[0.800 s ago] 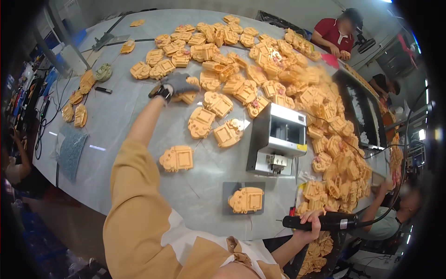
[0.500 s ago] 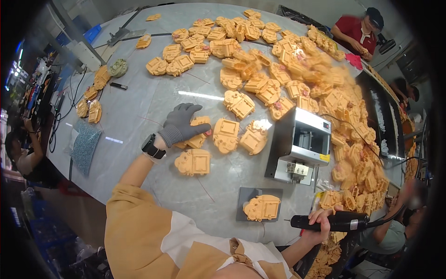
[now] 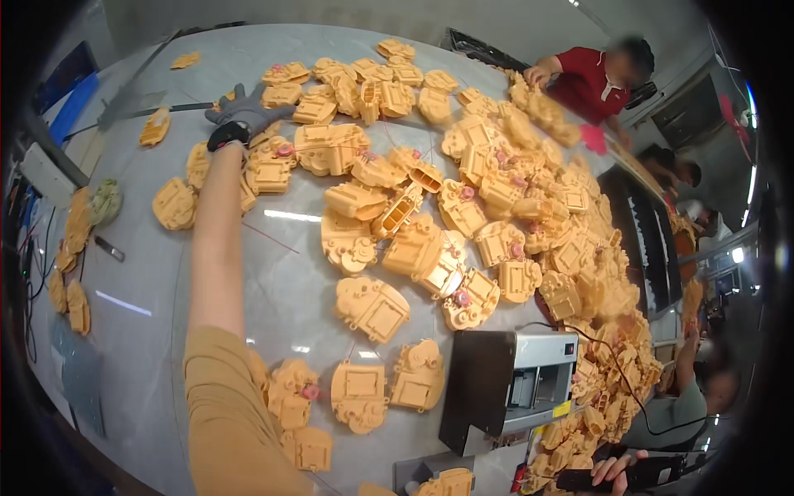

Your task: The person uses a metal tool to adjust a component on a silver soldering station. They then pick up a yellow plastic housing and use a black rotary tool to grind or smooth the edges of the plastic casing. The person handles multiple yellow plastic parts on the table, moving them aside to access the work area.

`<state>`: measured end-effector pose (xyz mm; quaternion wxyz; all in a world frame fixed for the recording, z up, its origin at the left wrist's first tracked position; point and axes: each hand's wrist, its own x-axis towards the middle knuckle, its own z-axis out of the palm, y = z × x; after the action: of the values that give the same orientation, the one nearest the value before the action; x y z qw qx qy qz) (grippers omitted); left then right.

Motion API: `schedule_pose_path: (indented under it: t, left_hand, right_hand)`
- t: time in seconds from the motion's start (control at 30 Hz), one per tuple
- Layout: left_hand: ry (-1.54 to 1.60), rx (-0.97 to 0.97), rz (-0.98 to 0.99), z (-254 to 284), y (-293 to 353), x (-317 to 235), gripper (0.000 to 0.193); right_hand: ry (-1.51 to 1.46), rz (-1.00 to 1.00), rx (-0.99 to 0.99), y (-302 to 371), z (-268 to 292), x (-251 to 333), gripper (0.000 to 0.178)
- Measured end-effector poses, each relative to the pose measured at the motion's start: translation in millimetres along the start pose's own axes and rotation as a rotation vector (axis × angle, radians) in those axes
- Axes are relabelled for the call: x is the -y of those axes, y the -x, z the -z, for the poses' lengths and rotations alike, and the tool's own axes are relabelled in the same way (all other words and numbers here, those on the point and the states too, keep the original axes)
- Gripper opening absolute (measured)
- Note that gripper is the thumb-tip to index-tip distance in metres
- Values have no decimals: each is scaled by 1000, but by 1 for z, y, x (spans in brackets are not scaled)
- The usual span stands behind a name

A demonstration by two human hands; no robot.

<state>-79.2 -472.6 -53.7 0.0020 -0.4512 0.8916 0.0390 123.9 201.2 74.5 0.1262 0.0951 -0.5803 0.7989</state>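
My left hand, in a grey glove, reaches to the far left part of the table with its fingers spread. It is beside a yellow-orange plastic housing, and a bit of yellow-orange shows by its fingertips; contact is hard to make out. At the lower right edge my right hand is wrapped round a black electric screwdriver, partly cut off. Close to me, one housing lies on a dark square pad. Several others, among them a housing, lie face up left of a black-and-silver machine.
A heap of housings runs along the right side, with thin red wires among the parts. A cable crosses it behind the machine. On the left are a bag of blue-green bits and a green roll. A co-worker in red sits far right.
My left hand has moved from the near housings to the far left group, arm stretched out. The view has shifted forward, so the pad and screwdriver now sit at the lower edge.
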Motion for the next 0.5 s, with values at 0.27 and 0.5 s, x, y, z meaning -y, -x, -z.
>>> schedule_pose_path:
  t: [0.27,0.5]
  left_hand:
    - [92,-186,-347,-36,62,48,75]
    - [40,-87,-430,-23,210,79,68]
  right_hand:
    - [60,29,28,8,14,-18,46]
    - [-142,5,84,22,24,-17,53]
